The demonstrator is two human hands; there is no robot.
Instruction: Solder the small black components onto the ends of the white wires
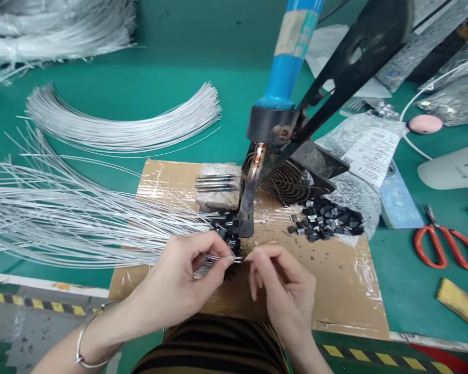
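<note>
My left hand [189, 270] pinches thin white wires near their tips, between thumb and forefinger. The bare ends stick out to the right of the fingertips. Just beyond those ends, my right hand [286, 283] is closed in a pinch; whatever may be between its fingertips is too small to make out. A loose spread of white wires [101, 223] runs leftward from the work spot. Small black pieces sit on some wire ends [232, 241] behind my left fingertips. Above both hands stands a blue-handled soldering iron [283, 78], its bent tip pointing down at a dark metal plate [245, 227].
Cardboard [335, 291] covers the work spot. A black fan [284, 182] stands behind the iron. Black pieces [327, 221] lie piled at right, near red-handled scissors [446, 244] and a yellow block [462, 301]. A wire bundle [128, 130] lies at back left.
</note>
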